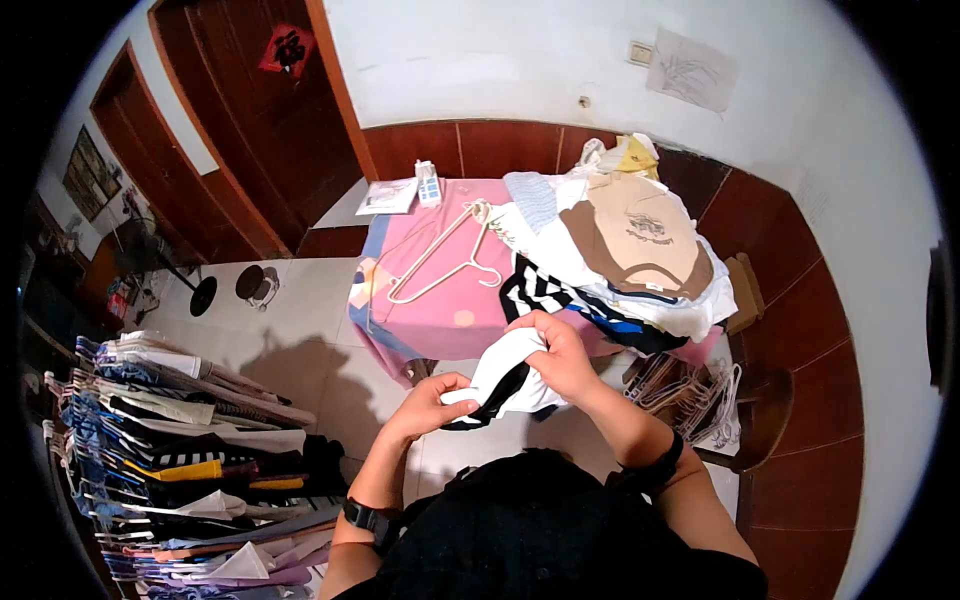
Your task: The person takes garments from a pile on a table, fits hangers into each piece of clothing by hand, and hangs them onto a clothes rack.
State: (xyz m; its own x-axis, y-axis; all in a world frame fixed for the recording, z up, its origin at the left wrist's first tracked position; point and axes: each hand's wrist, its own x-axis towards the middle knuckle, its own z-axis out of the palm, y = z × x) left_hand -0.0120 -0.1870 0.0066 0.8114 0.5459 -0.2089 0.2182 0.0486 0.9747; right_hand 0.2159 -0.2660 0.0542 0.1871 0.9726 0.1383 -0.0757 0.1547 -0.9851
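A white and black garment (507,375) is stretched between my two hands, in front of the table's near edge. My left hand (432,405) pinches its lower left end. At the upper right, my right hand (553,355) grips the white cloth between thumb and fingers. Beyond them, a white hanger (440,262) lies on the pink tablecloth (430,335). A heap of clothes covers the table's right part, with a beige and brown shirt (645,235) on top and a black and white striped cloth (535,290) at its near left edge.
A rack of hung clothes (215,440) stands at the lower left. Several hangers (700,395) are bunched at the right, beside a brown stool (765,420). A white box (428,184) stands at the table's back. A small stool (257,285) and fan base (203,297) are on the floor.
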